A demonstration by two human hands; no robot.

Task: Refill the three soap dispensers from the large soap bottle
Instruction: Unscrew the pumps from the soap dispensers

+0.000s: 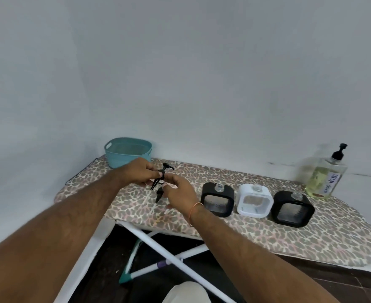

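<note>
You had both hands over the left part of the ironing board with the leopard-print cover (235, 226), which served as your table. Your left hand (139, 171) pinched a black pump head with its clear dip tube (162, 171) between curled fingers, holding it just above the cover. Your right hand (181, 190), with an orange thread at the wrist, had its fingers curled close to that pump and to a second black pump head (159, 194) just below it; I could not tell which of the two it gripped. The three square soap dispensers stood in a row to your right with open necks: a black one (217, 200), a white one (254, 201) beside it, and another black one (292, 208). The large clear soap bottle of yellowish liquid, labelled DISH SOAP (325, 178), stood upright at the far right, its black pump on. A teal plastic basket (127, 150) sat at the far left end against the wall
</note>
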